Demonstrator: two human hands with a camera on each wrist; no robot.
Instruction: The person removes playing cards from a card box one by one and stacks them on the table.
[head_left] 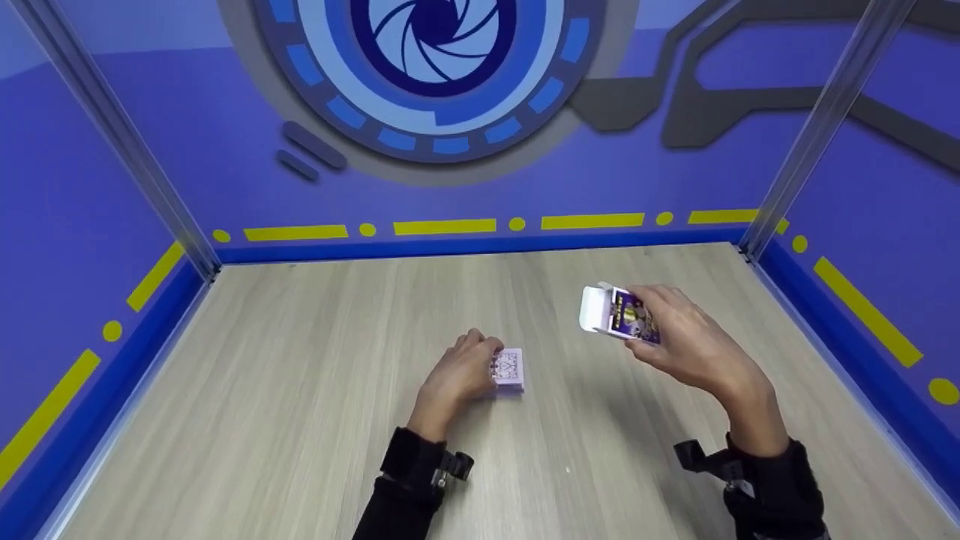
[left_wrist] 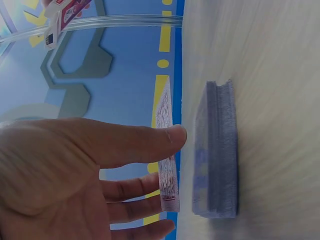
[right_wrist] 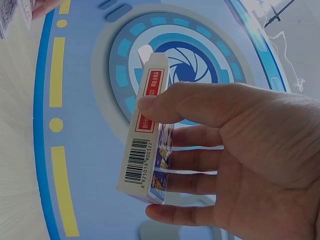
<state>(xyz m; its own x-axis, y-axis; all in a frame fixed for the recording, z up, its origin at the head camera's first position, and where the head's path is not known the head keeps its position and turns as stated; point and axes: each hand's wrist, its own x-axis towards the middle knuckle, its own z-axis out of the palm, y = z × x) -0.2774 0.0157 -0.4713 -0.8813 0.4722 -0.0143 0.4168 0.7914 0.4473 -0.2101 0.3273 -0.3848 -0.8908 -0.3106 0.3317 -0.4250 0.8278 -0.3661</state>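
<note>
My left hand (head_left: 461,367) pinches a thin packet of playing cards (left_wrist: 168,187) between thumb and fingers, its patterned backs showing. Just apart from that packet, a thicker deck of cards (left_wrist: 222,155) lies stacked on the table, its layers slightly out of line. Raised to the right, my right hand (head_left: 690,341) grips a card box (head_left: 634,316) by its sides, thumb on one narrow face and fingers behind. The box's white end flap (head_left: 595,308) stands open toward the left. A barcode and a red label show on its side in the right wrist view; its inside is hidden.
The pale wood-grain table (head_left: 315,337) is enclosed by a blue back wall (head_left: 480,199) and side walls with yellow markings. Metal posts stand at both rear corners. A black strap with a small camera sits on each wrist.
</note>
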